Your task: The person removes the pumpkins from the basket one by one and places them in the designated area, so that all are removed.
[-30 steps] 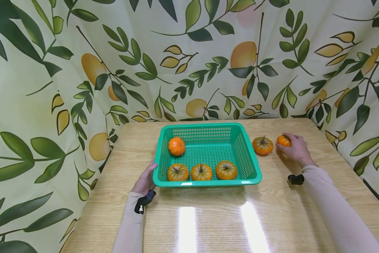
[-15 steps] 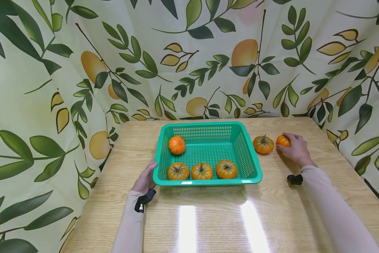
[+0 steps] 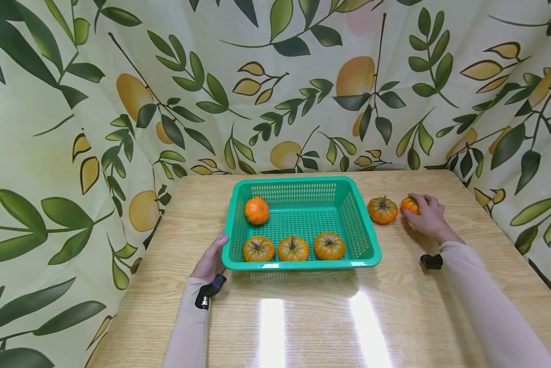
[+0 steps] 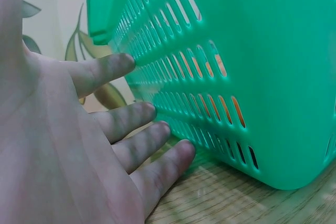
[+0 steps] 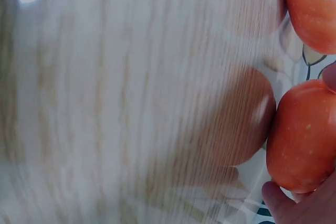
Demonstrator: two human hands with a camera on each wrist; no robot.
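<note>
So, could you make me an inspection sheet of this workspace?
Surface: wooden table, two bright glare streaks.
Job's things: green basket holding four pumpkins; fifth pumpkin on the table to its right; sixth pumpkin farther right.
Clutter: nothing seen.
Grips: left grip, a straight-fingered bare hand, is against the basket's side; right grip holds the sixth pumpkin.
Cables: nothing seen.
Surroundings: leaf-patterned cloth behind the table and at both sides.

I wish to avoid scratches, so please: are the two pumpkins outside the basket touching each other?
Apart: the right wrist view shows patterned cloth between the upper pumpkin and the lower pumpkin.
</note>
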